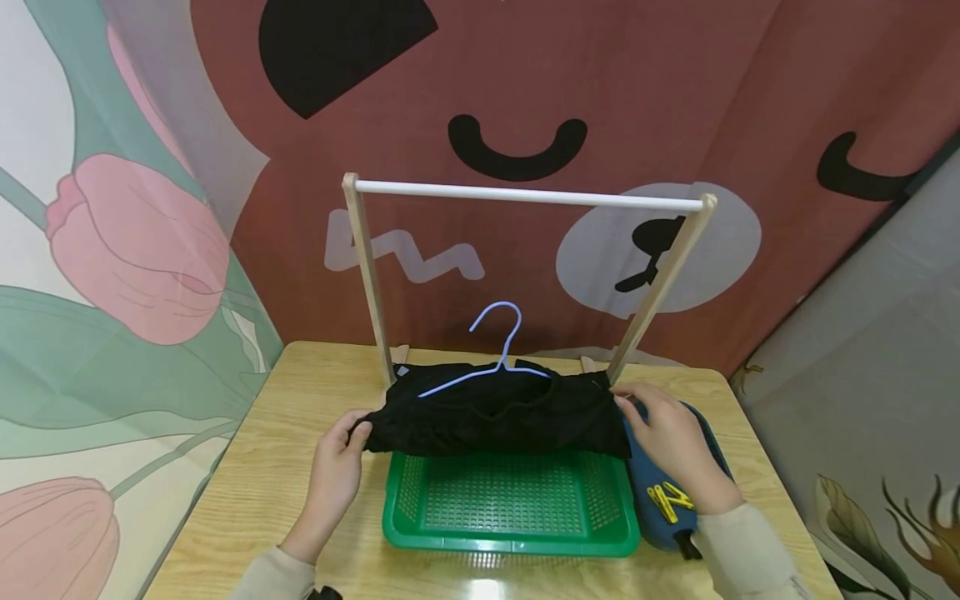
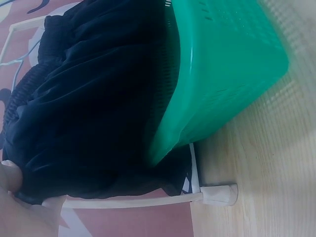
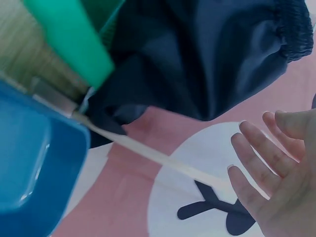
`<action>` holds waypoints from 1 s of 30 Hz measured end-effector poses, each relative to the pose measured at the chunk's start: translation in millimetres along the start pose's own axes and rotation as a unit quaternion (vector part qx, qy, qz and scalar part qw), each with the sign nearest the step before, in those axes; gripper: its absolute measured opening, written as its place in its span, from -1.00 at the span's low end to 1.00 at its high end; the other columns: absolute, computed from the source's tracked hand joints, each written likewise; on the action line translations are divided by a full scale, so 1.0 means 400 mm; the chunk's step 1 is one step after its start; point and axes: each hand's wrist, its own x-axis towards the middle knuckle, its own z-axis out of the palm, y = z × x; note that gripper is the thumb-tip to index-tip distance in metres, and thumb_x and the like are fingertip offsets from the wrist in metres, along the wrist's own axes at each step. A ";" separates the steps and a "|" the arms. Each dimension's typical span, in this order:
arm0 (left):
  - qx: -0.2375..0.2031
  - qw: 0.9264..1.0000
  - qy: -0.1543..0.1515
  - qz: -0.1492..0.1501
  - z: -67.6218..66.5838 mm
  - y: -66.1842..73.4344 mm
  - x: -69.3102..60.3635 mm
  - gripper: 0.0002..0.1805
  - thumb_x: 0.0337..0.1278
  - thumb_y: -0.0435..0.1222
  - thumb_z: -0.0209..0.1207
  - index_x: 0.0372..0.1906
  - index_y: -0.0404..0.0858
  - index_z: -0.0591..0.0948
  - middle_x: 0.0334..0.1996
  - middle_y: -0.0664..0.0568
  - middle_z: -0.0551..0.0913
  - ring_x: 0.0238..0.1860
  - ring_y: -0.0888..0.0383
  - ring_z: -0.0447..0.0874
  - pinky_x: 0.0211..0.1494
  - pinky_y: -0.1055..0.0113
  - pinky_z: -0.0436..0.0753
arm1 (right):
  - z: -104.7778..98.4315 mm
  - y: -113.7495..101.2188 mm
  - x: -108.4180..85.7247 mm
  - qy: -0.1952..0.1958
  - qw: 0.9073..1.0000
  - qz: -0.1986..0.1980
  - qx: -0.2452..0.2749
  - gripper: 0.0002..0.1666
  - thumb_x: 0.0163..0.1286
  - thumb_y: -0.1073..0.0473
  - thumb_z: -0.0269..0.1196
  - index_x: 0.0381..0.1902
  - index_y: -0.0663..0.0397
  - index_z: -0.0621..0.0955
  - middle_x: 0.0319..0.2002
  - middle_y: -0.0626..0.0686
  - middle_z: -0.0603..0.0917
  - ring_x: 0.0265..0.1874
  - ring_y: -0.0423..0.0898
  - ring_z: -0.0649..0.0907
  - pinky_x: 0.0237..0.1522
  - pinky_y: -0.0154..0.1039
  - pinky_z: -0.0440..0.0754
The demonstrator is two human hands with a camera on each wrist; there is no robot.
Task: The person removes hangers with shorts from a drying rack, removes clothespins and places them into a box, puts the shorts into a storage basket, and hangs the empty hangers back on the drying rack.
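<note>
A black garment (image 1: pixel 495 429) with a gathered elastic edge drapes over the back of the green basket (image 1: pixel 510 547). A light-blue hanger (image 1: pixel 512 337) sits in its opening, hook upward. My left hand (image 1: pixel 335 467) pinches the garment's left corner between thumb and fingers, as the left wrist view also shows. Beside the right edge of the cloth is my right hand (image 1: pixel 670 433). In the right wrist view its fingers (image 3: pixel 259 158) are spread and slightly bent, apart from the garment and holding nothing. The hanger's lower part is mostly hidden by the cloth.
A wooden rack with a white rod (image 1: pixel 525 194) stands at the back of the table, behind the garment. Right of the basket is a blue container (image 1: pixel 651 467), partly under my right arm, with yellow clothespins (image 1: pixel 670 500). Printed curtains (image 1: pixel 510 267) surround the table.
</note>
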 end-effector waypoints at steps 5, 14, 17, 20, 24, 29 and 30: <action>-0.006 1.000 -0.004 -0.004 0.002 0.001 -0.002 -0.76 0.51 -0.37 -0.03 -0.01 -0.36 0.62 0.02 -0.16 0.65 0.09 0.02 0.57 0.06 0.41 0.54 | 0.004 -0.021 0.022 -0.010 1.000 -0.004 0.027 -0.71 0.51 0.16 0.19 0.11 0.07 0.63 0.00 0.16 0.66 -0.07 0.15 0.65 -0.19 0.13 0.61; -0.014 1.000 -0.003 -0.008 0.000 0.000 -0.003 -0.74 0.52 -0.35 -0.04 0.03 -0.36 0.62 0.06 -0.16 0.64 0.10 0.08 0.55 0.04 0.49 0.50 | 0.032 -0.058 0.062 -0.035 0.997 -0.017 0.061 -0.61 0.51 0.11 0.19 0.22 0.08 0.56 0.14 0.20 0.60 0.15 0.21 0.56 0.09 0.24 0.51; -0.013 1.000 0.001 -0.012 0.000 -0.001 -0.002 -0.74 0.52 -0.36 -0.04 0.02 -0.37 0.62 0.05 -0.16 0.64 0.09 0.09 0.55 0.04 0.50 0.50 | 0.042 -0.069 0.071 -0.049 0.997 -0.018 0.064 -0.58 0.51 0.08 0.19 0.24 0.08 0.55 0.20 0.21 0.57 0.18 0.22 0.54 0.11 0.24 0.50; -0.015 1.000 0.003 -0.012 -0.002 -0.001 -0.004 -0.74 0.52 -0.36 -0.05 0.02 -0.38 0.62 0.05 -0.17 0.64 0.09 0.08 0.55 0.04 0.52 0.49 | 0.050 -0.078 0.077 -0.059 0.996 -0.016 0.071 -0.57 0.50 0.08 0.20 0.24 0.09 0.55 0.21 0.20 0.57 0.18 0.20 0.55 0.12 0.22 0.51; -0.019 1.000 0.005 -0.008 -0.002 -0.004 -0.006 -0.74 0.51 -0.37 -0.04 0.03 -0.38 0.62 0.06 -0.16 0.64 0.09 0.11 0.55 0.04 0.53 0.49 | 0.058 -0.080 0.077 -0.058 0.995 -0.015 0.075 -0.59 0.48 0.09 0.23 0.21 0.09 0.58 0.17 0.16 0.61 0.18 0.18 0.56 0.14 0.20 0.50; -0.016 1.000 0.014 0.005 0.003 -0.006 -0.003 -0.76 0.50 -0.38 -0.02 0.00 -0.37 0.63 0.01 -0.16 0.66 0.05 0.09 0.57 0.01 0.55 0.48 | 0.065 -0.074 0.068 -0.027 0.997 -0.022 0.068 -0.69 0.43 0.13 0.27 0.09 0.05 0.65 0.10 0.14 0.65 0.12 0.16 0.59 0.10 0.19 0.53; -0.011 1.000 0.016 0.009 0.003 -0.007 -0.002 -0.77 0.50 -0.39 -0.02 -0.01 -0.36 0.63 0.00 -0.17 0.66 0.04 0.08 0.58 0.00 0.56 0.48 | 0.067 -0.073 0.067 -0.016 0.997 -0.027 0.068 -0.72 0.42 0.15 0.28 0.05 0.05 0.66 0.07 0.13 0.66 0.09 0.15 0.61 0.07 0.17 0.55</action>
